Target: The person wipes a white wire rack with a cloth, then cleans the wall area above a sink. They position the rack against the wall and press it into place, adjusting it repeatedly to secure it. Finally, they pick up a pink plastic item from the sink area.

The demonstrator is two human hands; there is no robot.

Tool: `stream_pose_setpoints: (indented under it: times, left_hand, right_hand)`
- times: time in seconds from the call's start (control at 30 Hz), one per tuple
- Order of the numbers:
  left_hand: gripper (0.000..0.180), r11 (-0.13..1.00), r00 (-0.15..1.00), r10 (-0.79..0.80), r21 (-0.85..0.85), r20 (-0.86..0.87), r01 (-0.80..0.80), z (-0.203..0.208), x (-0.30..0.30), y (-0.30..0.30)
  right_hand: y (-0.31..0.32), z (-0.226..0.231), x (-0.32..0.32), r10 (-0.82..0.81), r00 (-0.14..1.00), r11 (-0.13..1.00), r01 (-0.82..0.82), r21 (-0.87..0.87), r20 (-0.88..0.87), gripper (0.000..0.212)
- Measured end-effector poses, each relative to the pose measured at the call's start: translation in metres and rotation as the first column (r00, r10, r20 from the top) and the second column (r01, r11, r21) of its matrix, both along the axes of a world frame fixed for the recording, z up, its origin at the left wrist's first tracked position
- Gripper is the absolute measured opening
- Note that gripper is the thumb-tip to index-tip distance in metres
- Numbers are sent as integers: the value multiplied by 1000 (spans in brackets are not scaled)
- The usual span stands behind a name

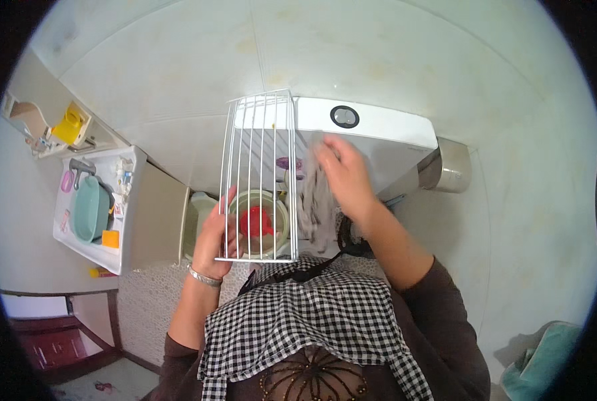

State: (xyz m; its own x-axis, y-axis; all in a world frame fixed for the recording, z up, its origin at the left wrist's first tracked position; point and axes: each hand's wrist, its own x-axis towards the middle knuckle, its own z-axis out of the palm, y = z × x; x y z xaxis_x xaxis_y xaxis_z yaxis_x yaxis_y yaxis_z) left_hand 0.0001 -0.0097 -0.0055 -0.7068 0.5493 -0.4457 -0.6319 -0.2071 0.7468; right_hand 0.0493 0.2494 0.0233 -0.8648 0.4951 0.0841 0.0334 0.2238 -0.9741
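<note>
A white wire rack (258,260) stands upright in front of me, gripped at its lower left side by my left hand (213,234); the fingers reach round and between the wires. My right hand (345,175) is closed on a greyish cloth (317,207), which hangs down just right of the rack and is smeared by motion. Whether the cloth touches the rack I cannot tell. Seen through the wires, a pale green bucket (284,210) sits below, with a red plastic item (254,219) in it.
Beyond the rack is a white toilet tank (395,127) with a round flush button (344,117). A silver bin (454,167) stands to its right. On the left, a white sink (135,164) holds a teal basin (93,210) and a yellow sponge (111,238). A teal towel (545,361) is at lower right.
</note>
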Motion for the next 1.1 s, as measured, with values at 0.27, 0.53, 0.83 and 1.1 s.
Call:
stream_pose_setpoints:
  times: [0.27, 0.53, 0.83, 1.1]
  left_hand:
    - [64, 999, 999, -15, -28, 35, 16, 14, 2, 6]
    - [60, 997, 993, 50, 60, 107, -57, 2, 6, 18]
    - [65, 986, 988, 152, -65, -6, -152, 14, 0, 22]
    - [59, 990, 997, 70, -121, -44, -75, 16, 2, 12]
  right_hand:
    - [3, -8, -46, -15, 995, 992, 28, 127, -99, 35]
    - [-1, -17, -13, 203, 978, 979, -202, 16, -38, 28]
    - [-22, -29, 50, 548, 836, 821, -542, 179, 20, 16]
    - [-30, -22, 47, 495, 869, 842, -478, 252, -7, 16]
